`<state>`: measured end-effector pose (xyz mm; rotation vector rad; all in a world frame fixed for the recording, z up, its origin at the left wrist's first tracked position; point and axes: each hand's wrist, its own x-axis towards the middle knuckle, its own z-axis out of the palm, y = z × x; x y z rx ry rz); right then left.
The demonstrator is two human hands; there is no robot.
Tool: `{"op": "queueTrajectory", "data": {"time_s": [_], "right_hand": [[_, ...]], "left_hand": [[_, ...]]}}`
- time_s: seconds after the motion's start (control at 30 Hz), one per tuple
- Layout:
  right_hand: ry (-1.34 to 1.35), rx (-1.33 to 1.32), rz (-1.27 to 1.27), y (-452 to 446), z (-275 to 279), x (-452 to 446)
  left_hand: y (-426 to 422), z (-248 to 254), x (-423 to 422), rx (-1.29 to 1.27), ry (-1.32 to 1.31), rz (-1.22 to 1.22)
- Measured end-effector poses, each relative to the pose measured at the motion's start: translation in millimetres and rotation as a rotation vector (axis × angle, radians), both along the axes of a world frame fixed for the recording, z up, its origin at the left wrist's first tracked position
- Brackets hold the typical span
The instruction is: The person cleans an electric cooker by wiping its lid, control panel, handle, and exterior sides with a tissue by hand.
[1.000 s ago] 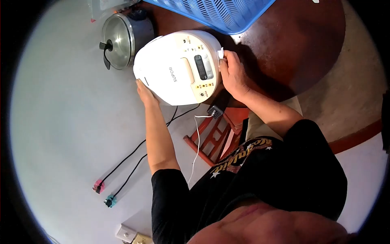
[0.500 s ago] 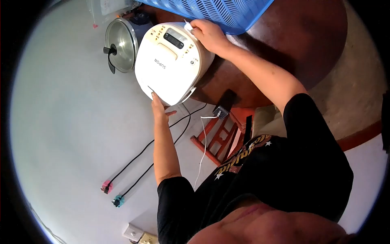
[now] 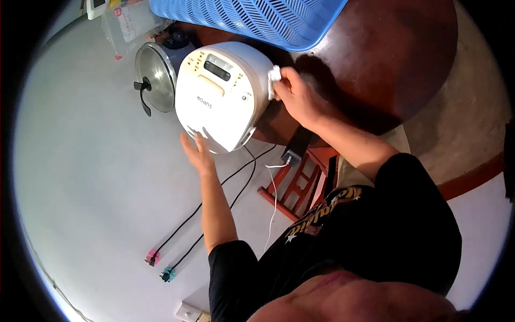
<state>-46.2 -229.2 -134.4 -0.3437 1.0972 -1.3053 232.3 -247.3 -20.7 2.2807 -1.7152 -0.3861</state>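
Note:
A cream-white rice cooker [image 3: 214,118] with a small display and buttons on its lid sits at the table's edge, its lettering upside down to me. My left hand [image 3: 199,155] rests against the cooker's near edge with its fingers apart, the tips at the lid. In my right hand [image 3: 298,96] a crumpled white cloth [image 3: 273,81] is pinched, held at the cooker's right side. Whether it is cloth or tissue is hard to tell.
A blue plastic basket [image 3: 300,40] stands behind on the round brown table [image 3: 397,48]. Left of the cooker is a pot with a glass lid [image 3: 154,75]. Black power cords [image 3: 188,217] hang along the wall. A red wooden chair [image 3: 287,188] and a black box [image 3: 296,147] are nearby.
My right hand with the white cloth has moved from the cooker's far corner down along its right side. My left hand has shifted slightly, its fingers now more spread on the near edge.

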Motion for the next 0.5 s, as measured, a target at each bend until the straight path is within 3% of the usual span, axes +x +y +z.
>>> {"op": "queueTrajectory", "data": {"time_s": [0.07,0.13,0.23,0.27,0.33,0.4,0.5], "right_hand": [[0.141,-0.063,-0.005,-21,4,4],[0.498,-0.221,-0.134,-33,-16,13],[0.385,0.065,-0.052,-35,-66,24],[0.515,0.071,-0.053,-31,-83,32],[0.201,0.333,0.200,-32,-84,27],[0.230,0.323,0.173,-28,-66,20],[0.051,0.097,-0.060,-37,-35,18]], "left_hand": [[1,-17,-11,-0.008,-0.139,-0.113],[-3,-30,-25,-0.037,-0.266,-0.230],[3,-31,-31,-0.050,-0.187,-0.130],[4,-32,-26,-0.044,-0.219,-0.136],[1,-36,-28,-0.053,-0.243,-0.144],[2,-33,-31,-0.055,-0.188,-0.135],[3,-34,-32,-0.061,-0.197,-0.121]]}}
